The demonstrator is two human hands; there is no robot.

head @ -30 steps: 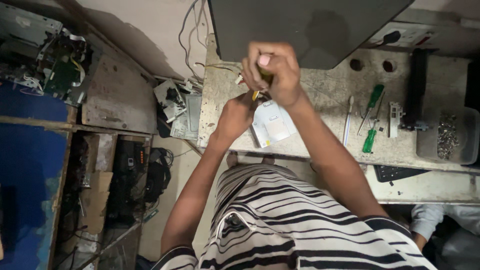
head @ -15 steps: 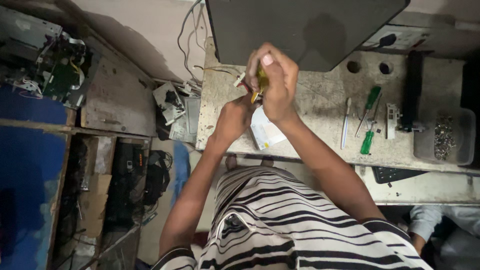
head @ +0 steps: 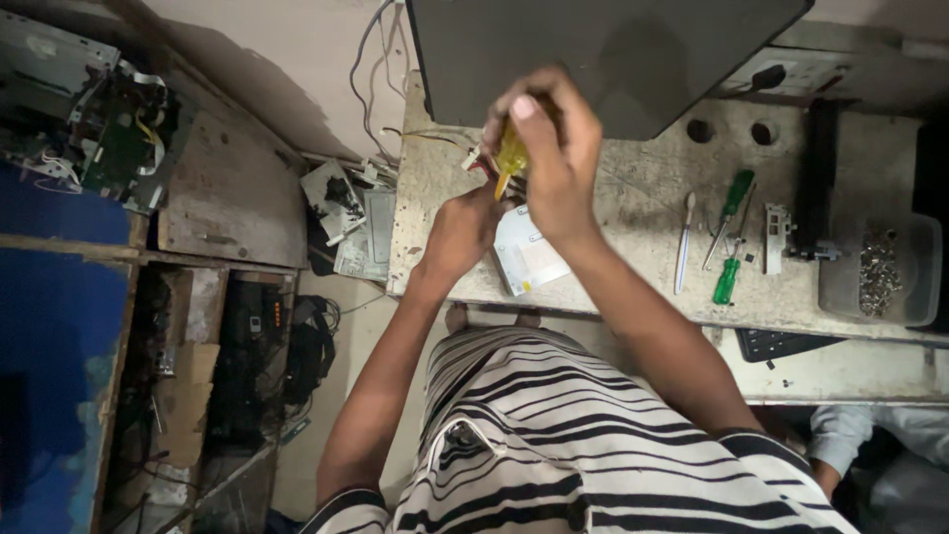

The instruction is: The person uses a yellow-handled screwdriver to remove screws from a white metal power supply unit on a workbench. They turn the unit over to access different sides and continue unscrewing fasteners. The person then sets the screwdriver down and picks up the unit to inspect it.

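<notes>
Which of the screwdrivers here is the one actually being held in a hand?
The yellow-handled screwdriver, gripped in the right hand. The two green-handled screwdrivers lie untouched on the workbench to the right.

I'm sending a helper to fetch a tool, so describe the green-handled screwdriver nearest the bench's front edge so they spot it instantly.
Find the worn grey stone workbench below the dark monitor. Right of the hands, left of the clear plastic tub of screws, lie several tools. Yours is the short green-handled screwdriver nearest the front edge; the other green one lies farther back, and the slim tool is white.
</notes>
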